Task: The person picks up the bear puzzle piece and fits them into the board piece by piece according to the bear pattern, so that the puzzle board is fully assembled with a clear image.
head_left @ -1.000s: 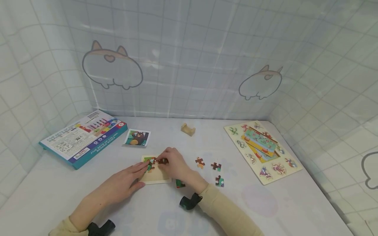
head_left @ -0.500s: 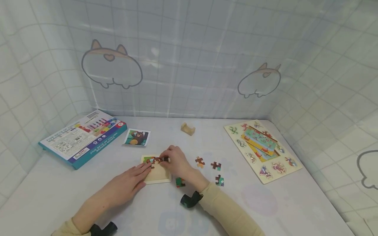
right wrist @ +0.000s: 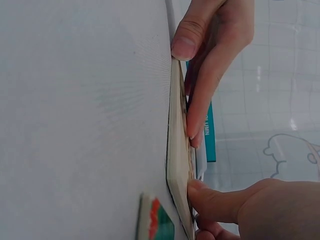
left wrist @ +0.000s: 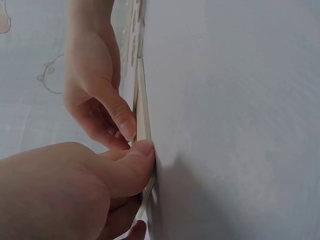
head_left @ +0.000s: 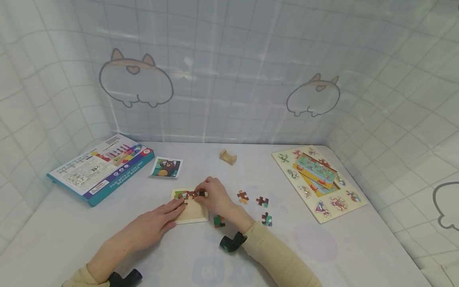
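A shallow wooden puzzle tray [head_left: 190, 215] lies in front of me, with jigsaw pieces [head_left: 189, 195] along its far edge showing a bear's face and some green. My left hand [head_left: 152, 225] rests at the tray's left side, its straight fingers over the pieces and its thumb at the near left rim, as the right wrist view shows. Over the far right corner, my right hand [head_left: 215, 199] pinches a dark puzzle piece [head_left: 202, 193], mostly hidden by the fingers. A green and red piece [head_left: 218, 221] lies just right of the tray.
Loose pieces [head_left: 262, 201] lie right of my right hand. Behind the tray are a bear picture card [head_left: 166, 167] and a small wooden block [head_left: 228, 157]. A boxed toy set [head_left: 102, 165] sits left; an animal puzzle board [head_left: 322, 217] bearing cards lies right.
My right hand has shifted slightly right along the tray's far edge, and the bear's face now shows in the top row. My left fingers have slid a little right.
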Available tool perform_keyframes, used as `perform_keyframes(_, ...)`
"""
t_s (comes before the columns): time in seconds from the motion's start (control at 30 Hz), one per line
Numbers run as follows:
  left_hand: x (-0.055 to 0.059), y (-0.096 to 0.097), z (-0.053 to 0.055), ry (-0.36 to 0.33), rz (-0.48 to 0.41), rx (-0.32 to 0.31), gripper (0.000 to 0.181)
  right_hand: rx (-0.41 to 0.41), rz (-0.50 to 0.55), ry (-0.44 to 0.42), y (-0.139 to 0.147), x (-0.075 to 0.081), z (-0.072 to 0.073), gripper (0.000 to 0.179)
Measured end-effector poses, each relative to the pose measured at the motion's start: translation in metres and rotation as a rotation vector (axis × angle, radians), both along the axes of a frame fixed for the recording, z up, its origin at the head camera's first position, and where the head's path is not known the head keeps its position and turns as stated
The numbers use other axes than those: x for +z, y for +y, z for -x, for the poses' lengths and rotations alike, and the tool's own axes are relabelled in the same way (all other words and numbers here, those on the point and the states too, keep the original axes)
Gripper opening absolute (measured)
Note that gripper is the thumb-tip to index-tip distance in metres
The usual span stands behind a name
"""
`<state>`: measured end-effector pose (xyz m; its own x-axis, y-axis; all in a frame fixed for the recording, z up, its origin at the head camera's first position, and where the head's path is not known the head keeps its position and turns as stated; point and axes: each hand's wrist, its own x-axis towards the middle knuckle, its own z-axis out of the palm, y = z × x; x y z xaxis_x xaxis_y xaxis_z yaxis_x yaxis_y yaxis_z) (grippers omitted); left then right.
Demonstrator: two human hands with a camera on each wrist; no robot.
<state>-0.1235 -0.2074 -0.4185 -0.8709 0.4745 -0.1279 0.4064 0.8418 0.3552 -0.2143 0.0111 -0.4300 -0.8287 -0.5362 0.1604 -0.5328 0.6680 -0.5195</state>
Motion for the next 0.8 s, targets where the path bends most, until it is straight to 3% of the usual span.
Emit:
perform_keyframes(0.47, -0.0025, -0.002, 0.0013, 0.004, 0.003, -0.021, 0.058, -0.004, -0.009, 0.008, 0.0016, 0.0002, -0.0004, 0.023)
perform_keyframes(0.8, -0.0039, -0.0025, 0.0005, 0.048, 0.002, -0.035, 0.059, 0.028, -0.032, 0.027, 0.0036, -0.0018, 0.0003, 0.03)
